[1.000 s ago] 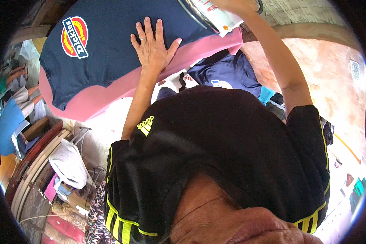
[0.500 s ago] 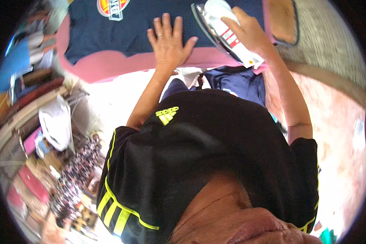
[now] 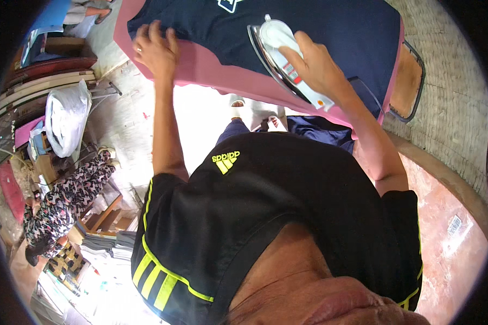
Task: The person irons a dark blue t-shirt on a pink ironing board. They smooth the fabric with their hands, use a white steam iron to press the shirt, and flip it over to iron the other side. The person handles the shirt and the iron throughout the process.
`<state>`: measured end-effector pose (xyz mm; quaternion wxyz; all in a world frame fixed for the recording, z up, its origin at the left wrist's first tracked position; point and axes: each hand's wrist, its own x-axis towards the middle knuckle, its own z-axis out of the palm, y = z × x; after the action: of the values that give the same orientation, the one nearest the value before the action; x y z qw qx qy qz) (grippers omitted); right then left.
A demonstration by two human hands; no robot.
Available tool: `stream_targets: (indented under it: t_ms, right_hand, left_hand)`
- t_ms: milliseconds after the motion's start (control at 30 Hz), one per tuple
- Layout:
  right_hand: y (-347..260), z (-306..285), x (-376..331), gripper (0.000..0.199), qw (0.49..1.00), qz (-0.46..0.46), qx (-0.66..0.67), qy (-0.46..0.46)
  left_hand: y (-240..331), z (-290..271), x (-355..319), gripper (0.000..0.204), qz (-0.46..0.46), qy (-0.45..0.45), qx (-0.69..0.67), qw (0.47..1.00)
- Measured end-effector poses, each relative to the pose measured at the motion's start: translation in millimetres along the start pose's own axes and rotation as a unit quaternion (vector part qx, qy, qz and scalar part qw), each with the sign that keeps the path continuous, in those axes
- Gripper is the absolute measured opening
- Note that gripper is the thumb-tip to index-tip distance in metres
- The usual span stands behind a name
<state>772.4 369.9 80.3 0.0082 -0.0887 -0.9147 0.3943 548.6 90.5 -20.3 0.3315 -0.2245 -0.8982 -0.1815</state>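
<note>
My right hand (image 3: 317, 62) is wrapped round the handle of a white clothes iron (image 3: 277, 36) with a shiny metal soleplate. The iron is on or just over a dark navy garment (image 3: 347, 38); any gap beneath it cannot be made out. This garment lies spread on an ironing board with a pink cover (image 3: 200, 67). At the garment's left edge is my left hand (image 3: 157, 51), palm down, its fingers bent a little and apart. Whether its fingertips pinch any cloth is unclear.
A wood-coloured end rest (image 3: 408, 84) with a dark metal frame juts from the board's right. Navy cloth (image 3: 320, 131) hangs below the near edge. To the left are a white plastic-wrapped bundle (image 3: 68, 122), a person in patterned clothes (image 3: 73, 203) and stacked grey sheets (image 3: 106, 244).
My left hand has moved left from lying flat on the garment to its left edge, its fingers now bent. The iron stays in my right hand, slightly lower in view. The whole view has shifted.
</note>
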Motion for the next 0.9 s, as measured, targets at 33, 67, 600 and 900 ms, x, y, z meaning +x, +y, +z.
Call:
stream_targets:
  t_ms: [33,67,600,900]
  right_hand:
    - [-2,1,13,0.044,1.0,-0.006,0.005,0.009]
    - [-3,2,24,0.044,1.0,-0.01,0.006,0.022]
    - [37,-10,86,0.035,0.949,0.149,0.134,0.243]
    - [114,-99,233,0.049,0.95,0.015,-0.143,0.277]
  left_hand:
    - [-26,13,14,0.048,-0.014,0.016,0.049,0.999]
    - [-49,30,25,0.052,-0.044,-0.003,0.064,0.997]
    - [-81,71,49,0.073,-0.19,-0.056,0.023,0.98]
    - [-82,66,48,0.073,-0.152,-0.052,0.053,0.986]
